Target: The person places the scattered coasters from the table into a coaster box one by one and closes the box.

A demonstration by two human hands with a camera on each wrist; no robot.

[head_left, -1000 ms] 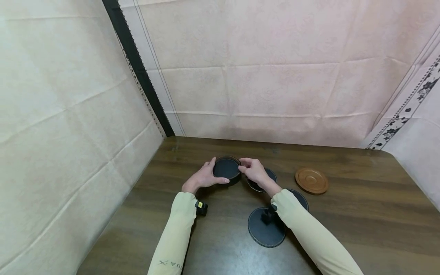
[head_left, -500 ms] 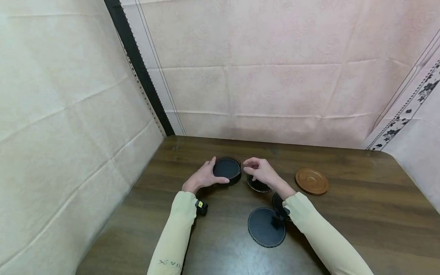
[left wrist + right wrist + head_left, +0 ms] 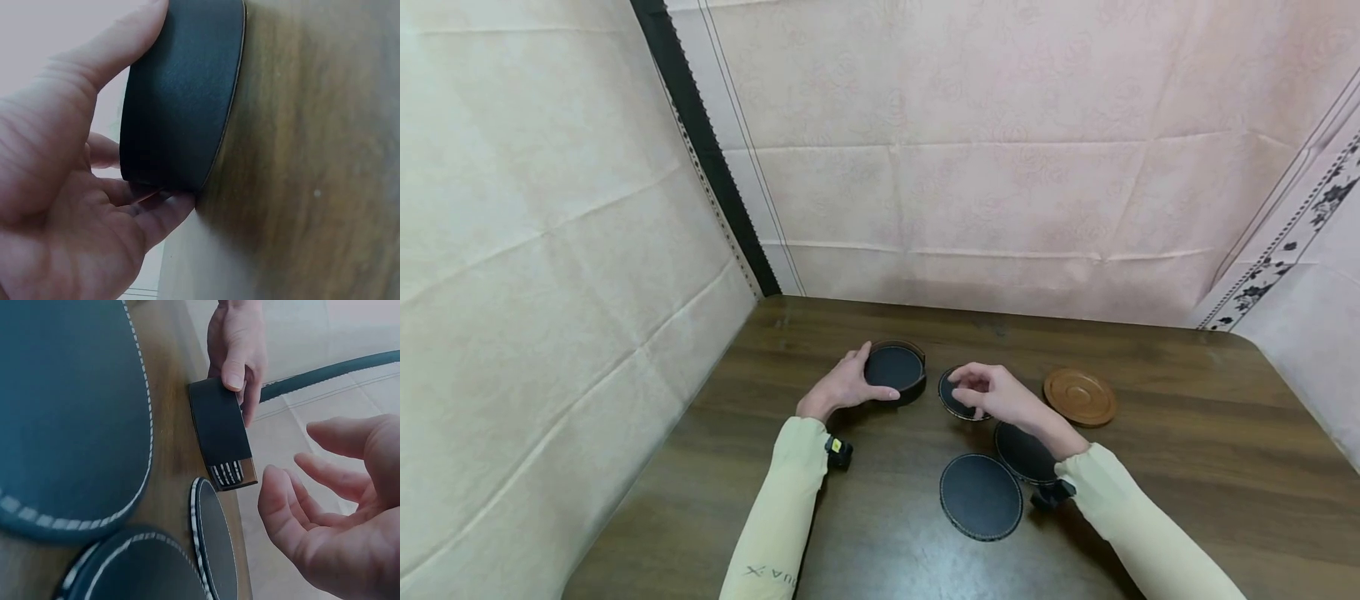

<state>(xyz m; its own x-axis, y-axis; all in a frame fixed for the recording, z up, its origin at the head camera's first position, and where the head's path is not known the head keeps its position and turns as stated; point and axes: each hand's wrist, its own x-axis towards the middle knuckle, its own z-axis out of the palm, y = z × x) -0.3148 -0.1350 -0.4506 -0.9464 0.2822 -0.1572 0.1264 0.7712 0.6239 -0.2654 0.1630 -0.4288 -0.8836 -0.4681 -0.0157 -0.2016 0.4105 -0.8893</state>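
Note:
A round black coaster holder point(image 3: 914, 392) stands on the table, and my left hand point(image 3: 842, 388) grips its side between thumb and fingers. In the right wrist view, white-stitched coaster edges point(image 3: 226, 473) show stacked in the holder's opening. My right hand point(image 3: 1003, 398), fingers loosely bent and holding nothing, hovers over a black coaster point(image 3: 952, 400) lying right of the holder. In the right wrist view that hand's thumb and fingers are apart. Two more black coasters, one partly under the right wrist point(image 3: 1022, 454) and one nearer point(image 3: 981, 498), lie on the table.
A brown round coaster point(image 3: 1080, 397) with ring grooves lies to the right on the wooden table point(image 3: 1187, 467). Behind the table's far edge hangs a pale cloth point(image 3: 1000, 192), with another cloth point(image 3: 550, 275) along the left side.
My right hand has drawn away from the holder, moving right and nearer, over the neighbouring coaster. My left hand keeps its grip on the holder in the same place.

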